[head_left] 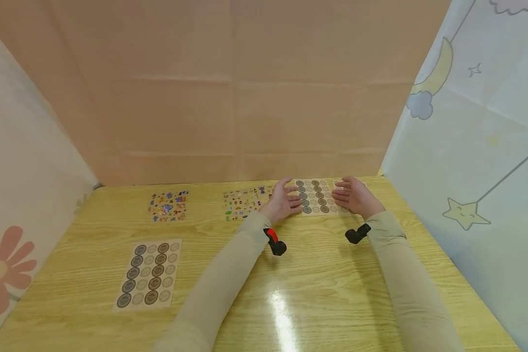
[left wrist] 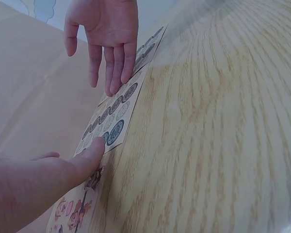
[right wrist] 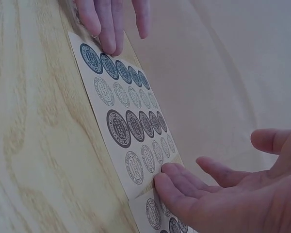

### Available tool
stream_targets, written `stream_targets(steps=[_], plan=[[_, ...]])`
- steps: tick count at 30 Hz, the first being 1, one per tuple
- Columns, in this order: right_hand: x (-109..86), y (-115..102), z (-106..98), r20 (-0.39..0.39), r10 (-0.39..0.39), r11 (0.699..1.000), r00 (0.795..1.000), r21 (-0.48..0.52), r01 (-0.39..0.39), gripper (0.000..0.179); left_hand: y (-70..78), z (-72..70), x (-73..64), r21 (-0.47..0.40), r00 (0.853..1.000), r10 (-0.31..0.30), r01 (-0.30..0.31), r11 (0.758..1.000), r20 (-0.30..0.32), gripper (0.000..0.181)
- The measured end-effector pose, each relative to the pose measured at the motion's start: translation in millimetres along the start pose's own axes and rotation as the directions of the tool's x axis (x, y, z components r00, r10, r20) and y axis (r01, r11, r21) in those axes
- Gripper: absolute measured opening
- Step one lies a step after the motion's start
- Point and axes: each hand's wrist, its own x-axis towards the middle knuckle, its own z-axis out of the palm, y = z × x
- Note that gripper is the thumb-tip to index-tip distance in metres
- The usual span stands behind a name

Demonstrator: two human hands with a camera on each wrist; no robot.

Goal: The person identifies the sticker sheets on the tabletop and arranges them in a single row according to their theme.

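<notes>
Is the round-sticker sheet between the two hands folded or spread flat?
Spread flat: the right wrist view shows the sheet on the table, its four rows of round stickers visible and no fold.

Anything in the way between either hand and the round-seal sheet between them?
Nothing visible. The left hand is at the left edge of the round-seal sheet, the right hand near its right edge; a second sheet lies beside it, below the right hand.

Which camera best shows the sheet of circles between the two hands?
The right wrist view: the sheet of circles appears large, its dark and pale rows plain. The head view shows it small, between the left hand and right hand; the left wrist view shows it steeply slanted and partly hidden.
</notes>
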Motion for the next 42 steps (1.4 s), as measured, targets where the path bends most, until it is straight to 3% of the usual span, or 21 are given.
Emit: stream_targets(steps=[6, 13, 23, 35, 42], plan=[[0.9, -2.3, 0.8, 0.016, 0.030, 0.999, 0.999, 0.040, -0.031, 0.064, 0.0, 1.2, -0.8, -0.011, 1.000, 0.009, -0.009, 1.000, -0.002, 0.077], [0.9, -3.4, -0.7, 0.002, 0.061, 0.997, 0.998, 0.053, -0.061, 0.064, -1.7, 3.8, -0.2, -0.018, 0.998, 0.015, -0.016, 1.000, -0.061, 0.077], [-4.4, -7.9, -6.2, -0.003, 0.080, 0.996, 0.997, 0.038, -0.079, 0.063, 4.4, 16.9, -4.0, 0.139, 0.988, 0.034, -0.013, 0.990, -0.151, 0.074], [-1.8, -8.3, -8.2, 0.008, 0.107, 0.993, 0.994, 0.044, -0.107, 0.062, 0.9, 18.5, 0.2, 0.012, 0.984, -0.041, 0.044, 0.999, -0.173, 0.079], [-0.8, -6.2, -12.7, -0.029, 0.096, 0.995, 0.995, -0.029, -0.097, 0.060, -0.3, 21.0, 3.5, 0.019, 0.979, -0.060, 0.065, 0.998, -0.197, 0.074]])
